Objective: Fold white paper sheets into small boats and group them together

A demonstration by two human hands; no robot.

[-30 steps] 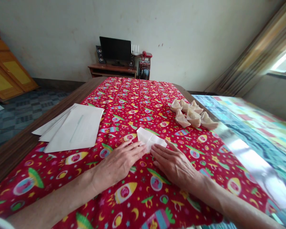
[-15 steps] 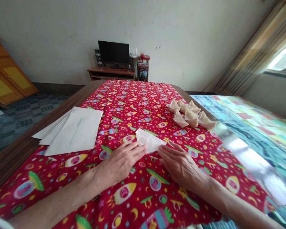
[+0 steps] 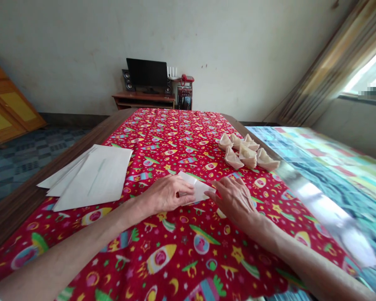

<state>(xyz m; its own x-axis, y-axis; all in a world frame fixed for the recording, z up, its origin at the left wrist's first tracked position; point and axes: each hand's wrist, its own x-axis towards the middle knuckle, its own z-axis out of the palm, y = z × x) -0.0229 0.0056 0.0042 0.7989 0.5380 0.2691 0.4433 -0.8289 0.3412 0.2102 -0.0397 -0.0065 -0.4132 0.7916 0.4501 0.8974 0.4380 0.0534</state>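
Observation:
A small folded white paper [image 3: 196, 187] lies on the red patterned tablecloth [image 3: 181, 138] in front of me. My left hand [image 3: 166, 193] has its fingers curled round the paper's left edge, pinching it. The paper's right corner is gripped by the fingertips of my right hand [image 3: 235, 200], which rests low on the cloth. Both forearms stretch forward over the table.
A stack of white paper sheets [image 3: 90, 177] lies at the left of the cloth. Several folded beige paper boats [image 3: 246, 152] sit at the far right. The wooden table edge [image 3: 25, 196] shows at left. A shiny patterned bed cover [image 3: 326, 167] lies to the right.
Both hands moved forward from lying flat beside the paper. They have closed their fingers on its edges and lifted it slightly.

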